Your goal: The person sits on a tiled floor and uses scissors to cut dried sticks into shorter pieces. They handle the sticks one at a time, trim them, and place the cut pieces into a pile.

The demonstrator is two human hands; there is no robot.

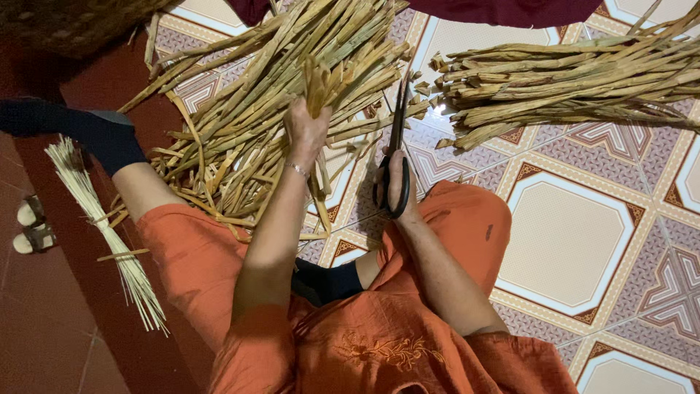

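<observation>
**Trimming dry leaf strips on the floor**

Your left hand (306,128) is closed around a few strips (321,84) over the loose heap (248,138). Your right hand (399,186) grips black scissors (397,138), blades nearly shut. The bundle (569,80) at right looks evenly cut; the heap remains. Bare tiled floor (569,241) lies at right.

A single camera is riding on the person's head and looking almost straight down — the orange-clad lap (379,343) is filling the bottom of the frame, very near the lens. Beyond the lap, toward the top edge, the view is taking in the patterned tile floor (576,241) and the heaps of dried strips (248,138) lying on it. Left of the lap, a band of plain red floor (44,321) is running along the edge — no second view is sharing the scene.
</observation>
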